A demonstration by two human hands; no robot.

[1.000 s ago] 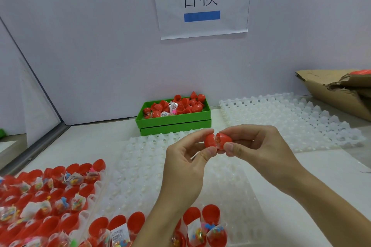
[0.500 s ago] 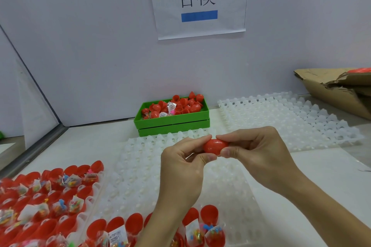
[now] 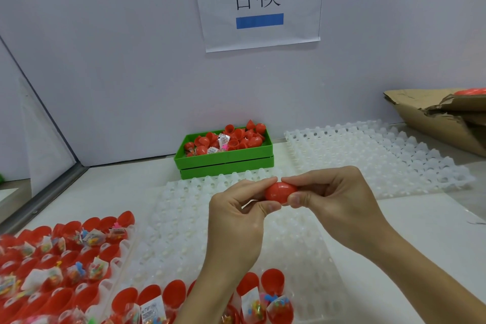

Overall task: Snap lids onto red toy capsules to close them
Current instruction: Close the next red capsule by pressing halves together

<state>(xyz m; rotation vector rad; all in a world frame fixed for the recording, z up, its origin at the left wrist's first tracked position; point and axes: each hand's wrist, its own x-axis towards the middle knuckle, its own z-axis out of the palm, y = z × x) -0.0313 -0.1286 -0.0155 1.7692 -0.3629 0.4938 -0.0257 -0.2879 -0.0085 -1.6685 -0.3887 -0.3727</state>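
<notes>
A closed red capsule (image 3: pixel 279 191) lies sideways between my two hands, above the white cell tray (image 3: pixel 168 239). My left hand (image 3: pixel 236 221) pinches its left end with thumb and forefinger. My right hand (image 3: pixel 339 200) pinches the right end the same way. Open red capsule halves with small toy packets (image 3: pixel 273 300) stand in the tray's near row, partly hidden by my left forearm. A green bin (image 3: pixel 226 160) at the back holds loose red lids and packets.
A second tray of open filled capsules (image 3: pixel 60 265) sits at the lower left. Another white cell tray (image 3: pixel 373 155) lies at the right, with torn cardboard (image 3: pixel 441 121) behind it. A wall with a paper sign (image 3: pixel 259 0) closes the back.
The capsule was gaping open between my fingers a second ago. Its two halves have come together and it is now closed; both hands hold almost the same place.
</notes>
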